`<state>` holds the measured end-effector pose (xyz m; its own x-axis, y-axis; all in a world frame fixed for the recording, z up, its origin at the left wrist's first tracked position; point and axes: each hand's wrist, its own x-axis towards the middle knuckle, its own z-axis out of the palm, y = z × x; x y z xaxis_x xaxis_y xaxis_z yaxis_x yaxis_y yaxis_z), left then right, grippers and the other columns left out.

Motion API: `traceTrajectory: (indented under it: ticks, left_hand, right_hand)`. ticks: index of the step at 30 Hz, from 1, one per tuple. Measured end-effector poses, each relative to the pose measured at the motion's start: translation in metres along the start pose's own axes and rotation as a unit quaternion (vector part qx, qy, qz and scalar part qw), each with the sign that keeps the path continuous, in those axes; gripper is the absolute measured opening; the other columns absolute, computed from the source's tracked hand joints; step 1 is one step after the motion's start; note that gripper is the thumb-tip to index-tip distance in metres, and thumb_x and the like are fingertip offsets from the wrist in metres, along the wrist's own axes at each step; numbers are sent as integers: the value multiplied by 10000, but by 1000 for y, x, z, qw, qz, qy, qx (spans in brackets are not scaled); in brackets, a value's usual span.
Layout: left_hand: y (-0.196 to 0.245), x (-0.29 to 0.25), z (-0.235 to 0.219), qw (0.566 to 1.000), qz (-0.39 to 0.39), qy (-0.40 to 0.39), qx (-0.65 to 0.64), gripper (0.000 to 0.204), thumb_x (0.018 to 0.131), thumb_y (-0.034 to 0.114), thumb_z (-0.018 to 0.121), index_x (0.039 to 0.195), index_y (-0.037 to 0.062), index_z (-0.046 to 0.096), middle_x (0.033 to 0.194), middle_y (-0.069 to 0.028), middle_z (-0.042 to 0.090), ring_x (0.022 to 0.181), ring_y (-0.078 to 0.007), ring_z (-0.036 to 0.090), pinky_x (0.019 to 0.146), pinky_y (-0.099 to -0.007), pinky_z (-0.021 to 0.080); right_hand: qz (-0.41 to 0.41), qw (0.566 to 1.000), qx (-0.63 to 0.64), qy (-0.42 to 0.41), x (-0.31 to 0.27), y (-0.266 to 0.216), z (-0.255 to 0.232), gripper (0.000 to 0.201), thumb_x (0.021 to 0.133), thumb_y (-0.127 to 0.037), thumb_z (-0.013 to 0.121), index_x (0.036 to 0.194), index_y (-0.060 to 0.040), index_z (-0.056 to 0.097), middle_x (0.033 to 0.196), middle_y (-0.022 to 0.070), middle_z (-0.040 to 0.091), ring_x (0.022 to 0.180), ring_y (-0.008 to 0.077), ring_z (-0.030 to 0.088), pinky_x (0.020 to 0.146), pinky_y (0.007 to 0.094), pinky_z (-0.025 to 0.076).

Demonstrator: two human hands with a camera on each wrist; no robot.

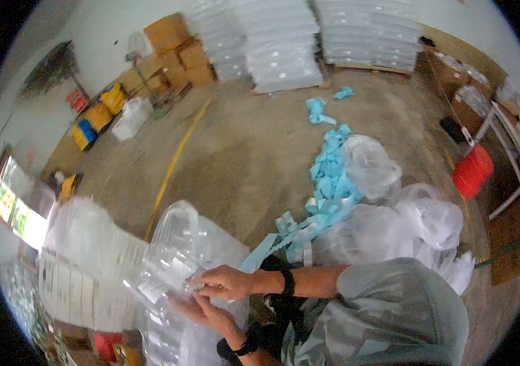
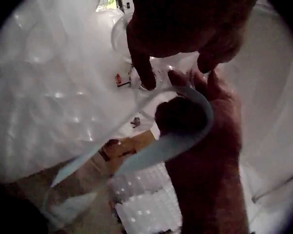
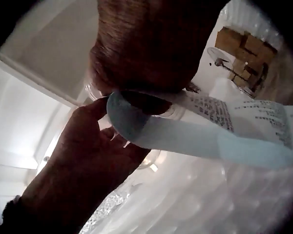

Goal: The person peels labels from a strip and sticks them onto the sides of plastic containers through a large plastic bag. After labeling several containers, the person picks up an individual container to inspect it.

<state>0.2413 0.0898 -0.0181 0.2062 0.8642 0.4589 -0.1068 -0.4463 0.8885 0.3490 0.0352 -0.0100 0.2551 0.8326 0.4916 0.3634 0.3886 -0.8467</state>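
Observation:
A clear plastic bag [image 1: 180,238] of rounded, clear items stands before the person. Over its top, my right hand [image 1: 226,282] is bent, its fingertips close to my left hand [image 1: 205,312]. A pale blue strip [image 2: 205,114] loops round the curled fingers of my right hand [image 2: 210,141]; printed text shows on part of the strip [image 3: 185,136] in the right wrist view. My left hand [image 2: 185,29] reaches down with extended, spread fingers touching clear plastic. The strip trails to a blue heap [image 1: 333,171] on the floor. What lies under the right palm is hidden.
Bundled clear plastic [image 1: 364,235] lies right of the blue heap. White crates [image 1: 71,274] stand at the left, a red container [image 1: 473,171] and a white-framed table [image 1: 510,183] at the right. Wrapped stacks [image 1: 281,46] and cardboard boxes [image 1: 168,33] are at the back.

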Motion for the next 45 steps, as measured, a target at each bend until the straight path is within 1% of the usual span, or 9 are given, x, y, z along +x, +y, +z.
traceTrajectory:
  ticks: [5, 10, 16, 19, 20, 34, 36, 41, 45]
  left_hand:
    - [8, -25, -26, 974, -134, 81, -163, 648, 953, 32, 536, 1521, 2, 226, 1539, -172, 312, 1307, -257, 437, 1060, -366, 406]
    - [55, -17, -34, 967, -75, 165, -178, 566, 951, 85, 584, 1453, -3, 336, 1139, -118, 591, 880, -136, 592, 705, -260, 514]
    - [72, -17, -101, 970, -30, 218, -107, 516, 914, 45, 620, 1375, -24, 399, 1060, -145, 631, 906, -184, 653, 747, -270, 527]
    - [76, -29, -140, 952, 69, 251, 161, 408, 914, 18, 610, 1298, -12, 476, 1072, -110, 630, 969, -181, 633, 804, -321, 537]
    - [85, -35, -149, 952, -4, 302, -51, 410, 915, 8, 607, 1303, 2, 476, 1086, -105, 629, 999, -179, 622, 821, -332, 539]
    - [175, -339, -314, 726, 82, 640, 239, 518, 918, 69, 636, 1390, 19, 429, 1276, -141, 551, 1063, -227, 606, 898, -369, 546]
    - [200, -425, -351, 663, 12, 612, 431, 490, 967, 196, 593, 1396, 31, 423, 1353, -152, 480, 1105, -270, 586, 879, -357, 537]
    - [265, -534, -415, 565, -128, 708, 404, 584, 940, 249, 583, 1436, 42, 354, 1390, -147, 467, 1185, -297, 537, 939, -449, 498]
    - [233, -522, -424, 623, -217, 691, 296, 660, 919, 292, 574, 1468, 52, 298, 1420, -143, 457, 1249, -319, 498, 987, -523, 466]
  right_hand:
    - [-30, 997, 26, -65, -14, -11, 19, 315, 950, -222, 618, 1191, -20, 636, 1114, 179, 689, 1019, 285, 682, 886, 382, 531]
    - [-72, 991, 38, -104, -19, -33, 42, 402, 977, -205, 570, 1343, -42, 535, 1340, 205, 568, 1202, 353, 588, 996, 404, 480]
    - [-130, 965, 84, -210, -26, -55, 79, 410, 950, -100, 571, 1352, -33, 530, 1332, 213, 572, 1211, 334, 584, 1002, 393, 472]
    - [-113, 950, 92, -277, -37, -46, 91, 334, 926, -72, 589, 1253, -1, 593, 1228, 213, 634, 1103, 323, 644, 927, 380, 513]
    - [-101, 946, 101, -291, -40, -46, 94, 308, 922, -66, 590, 1220, 9, 608, 1195, 211, 651, 1064, 321, 661, 899, 374, 525]
    - [-57, 863, 170, -472, -80, -24, 148, 247, 941, -157, 627, 1115, 10, 675, 1061, 152, 711, 949, 238, 683, 826, 324, 527]
    - [-33, 863, 167, -476, -87, -21, 152, 241, 933, -149, 631, 1109, 9, 677, 1061, 152, 712, 950, 241, 684, 823, 325, 529]
    - [-27, 880, 119, -459, -90, -25, 164, 227, 886, -95, 650, 1090, -1, 683, 1055, 145, 713, 925, 244, 687, 797, 323, 540]
    - [-21, 888, 113, -445, -95, -20, 167, 231, 874, -139, 696, 1070, -18, 691, 1004, 146, 714, 896, 247, 692, 780, 343, 548]
